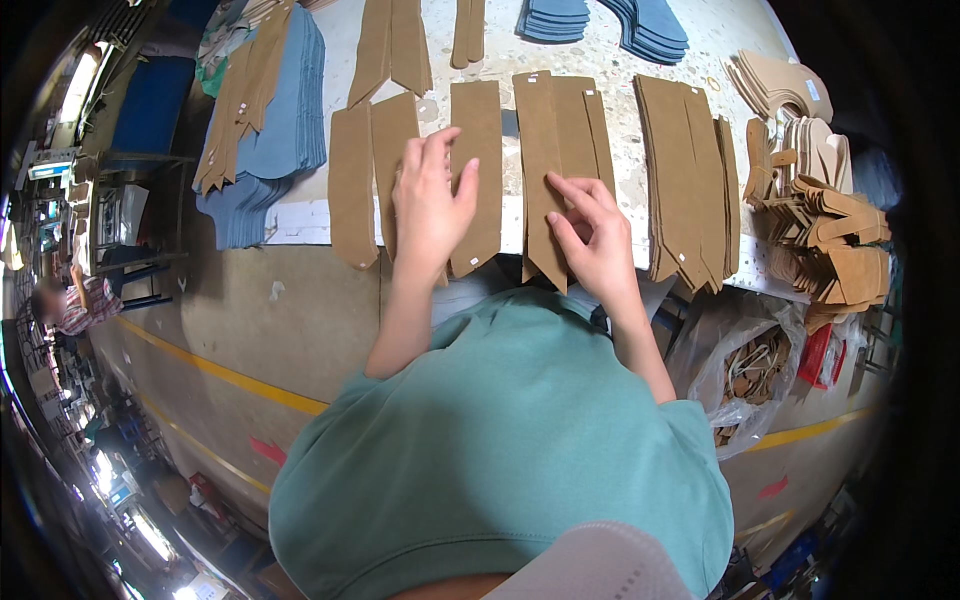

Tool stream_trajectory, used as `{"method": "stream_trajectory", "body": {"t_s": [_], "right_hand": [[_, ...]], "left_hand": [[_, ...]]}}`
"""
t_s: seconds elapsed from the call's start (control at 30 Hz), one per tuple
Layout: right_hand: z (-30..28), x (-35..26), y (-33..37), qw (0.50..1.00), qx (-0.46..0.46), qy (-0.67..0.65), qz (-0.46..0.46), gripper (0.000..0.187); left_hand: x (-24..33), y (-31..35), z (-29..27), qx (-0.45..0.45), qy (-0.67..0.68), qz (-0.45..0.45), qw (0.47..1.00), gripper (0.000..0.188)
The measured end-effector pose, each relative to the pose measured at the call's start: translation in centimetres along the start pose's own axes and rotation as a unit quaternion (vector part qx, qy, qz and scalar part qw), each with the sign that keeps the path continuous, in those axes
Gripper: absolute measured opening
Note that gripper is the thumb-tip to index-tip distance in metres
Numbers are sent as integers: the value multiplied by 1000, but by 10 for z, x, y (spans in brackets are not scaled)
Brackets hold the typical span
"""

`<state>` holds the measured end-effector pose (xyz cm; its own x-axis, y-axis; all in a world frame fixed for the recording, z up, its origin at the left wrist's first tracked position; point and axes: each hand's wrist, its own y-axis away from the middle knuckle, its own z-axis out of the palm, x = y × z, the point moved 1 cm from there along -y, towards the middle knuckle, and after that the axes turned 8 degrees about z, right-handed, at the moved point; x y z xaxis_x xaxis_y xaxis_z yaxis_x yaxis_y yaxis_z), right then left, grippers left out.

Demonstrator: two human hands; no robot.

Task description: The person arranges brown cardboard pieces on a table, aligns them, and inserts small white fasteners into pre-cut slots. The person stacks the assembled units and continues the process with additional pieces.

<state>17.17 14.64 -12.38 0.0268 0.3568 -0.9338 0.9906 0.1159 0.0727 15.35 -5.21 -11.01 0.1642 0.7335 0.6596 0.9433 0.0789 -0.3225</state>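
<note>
Long brown leather-like pieces with small white stickers lie in a row along the near side of the table. My left hand (433,200), thumb and fingers apart and nothing in it, is between a pair of brown strips (351,190) and a single brown strip (476,130), overlapping both in view. The fingertips of my right hand (598,235) are at the notched brown strip (538,130); its index finger is stretched out and the thumb stands apart. Beside that strip is another brown piece (578,125). Whether the right fingertips press on the strip cannot be told.
On the right stands a thick stack of brown pieces (685,180), then piles of tan parts (845,225). Blue-grey stacks (290,110) are at the left and far edge. A clear plastic bag (735,360) of scraps sits below the table's (290,225) right end.
</note>
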Motion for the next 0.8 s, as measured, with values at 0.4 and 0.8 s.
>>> {"method": "stream_trajectory", "body": {"t_s": [0.4,0.8], "right_hand": [[-30,-7,-14,972,160,171,-33,42],[-38,2,-21,973,138,187,-10,35]], "left_hand": [[-5,12,-8,-19,25,-30,999,61],[-10,12,-6,-72,-24,-38,996,62]]}}
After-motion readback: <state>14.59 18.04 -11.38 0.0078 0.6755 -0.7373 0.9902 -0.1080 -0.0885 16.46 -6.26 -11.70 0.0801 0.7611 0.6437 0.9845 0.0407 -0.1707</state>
